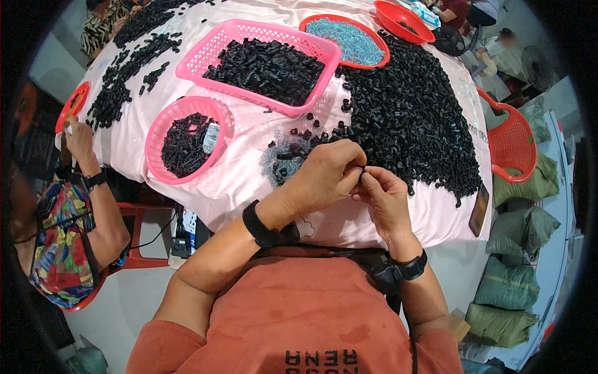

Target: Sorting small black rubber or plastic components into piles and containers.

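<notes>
Just in front of my body, both hands meet over the near side of a cloth-covered table. My left hand (325,173) is pinched closed, its fingertips against those of my right hand (385,193). Between them sits a small black plastic part (362,175), mostly hidden by the fingers, and my right thumb and forefinger grip it. Past my hands spreads a large heap of black plastic parts (408,112). Close to my left hand lies a small patch of clear little pieces (274,167), with some black parts on it.
A pink rectangular basket (189,67) of black parts and a round pink basket (151,144) of thin black pieces stand to the left. Behind is a red bowl (387,57) of clear pieces. A phone (479,210) lies at the right edge. Another person's arm (103,202) is at far left.
</notes>
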The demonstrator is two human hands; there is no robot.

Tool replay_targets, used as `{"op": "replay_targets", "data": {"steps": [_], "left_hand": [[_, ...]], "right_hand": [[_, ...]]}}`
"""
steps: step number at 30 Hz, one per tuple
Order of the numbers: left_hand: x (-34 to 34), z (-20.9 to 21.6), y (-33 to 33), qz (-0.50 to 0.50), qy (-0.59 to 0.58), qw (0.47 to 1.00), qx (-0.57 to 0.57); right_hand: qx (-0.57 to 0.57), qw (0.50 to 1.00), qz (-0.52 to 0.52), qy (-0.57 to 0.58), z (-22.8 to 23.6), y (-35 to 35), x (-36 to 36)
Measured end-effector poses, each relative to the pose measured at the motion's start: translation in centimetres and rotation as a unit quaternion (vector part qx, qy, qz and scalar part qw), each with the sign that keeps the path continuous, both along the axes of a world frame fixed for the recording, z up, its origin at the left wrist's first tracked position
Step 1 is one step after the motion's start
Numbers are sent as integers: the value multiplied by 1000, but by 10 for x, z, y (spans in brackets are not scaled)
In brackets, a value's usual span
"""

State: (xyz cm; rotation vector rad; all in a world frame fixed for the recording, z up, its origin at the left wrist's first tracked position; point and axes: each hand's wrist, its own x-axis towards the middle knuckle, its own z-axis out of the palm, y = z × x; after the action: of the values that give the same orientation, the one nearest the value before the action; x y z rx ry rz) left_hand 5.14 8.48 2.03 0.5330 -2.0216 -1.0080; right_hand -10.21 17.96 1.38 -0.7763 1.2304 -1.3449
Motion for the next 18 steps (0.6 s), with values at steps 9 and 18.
{"op": "replay_targets", "data": {"steps": [9, 18], "left_hand": [[-2, -3, 4, 45, 32, 998, 4], [-6, -5, 9, 63, 46, 997, -20]], "right_hand": [[3, 1000, -9, -13, 2, -5, 6], [7, 998, -22, -54, -5, -6, 5]]}}
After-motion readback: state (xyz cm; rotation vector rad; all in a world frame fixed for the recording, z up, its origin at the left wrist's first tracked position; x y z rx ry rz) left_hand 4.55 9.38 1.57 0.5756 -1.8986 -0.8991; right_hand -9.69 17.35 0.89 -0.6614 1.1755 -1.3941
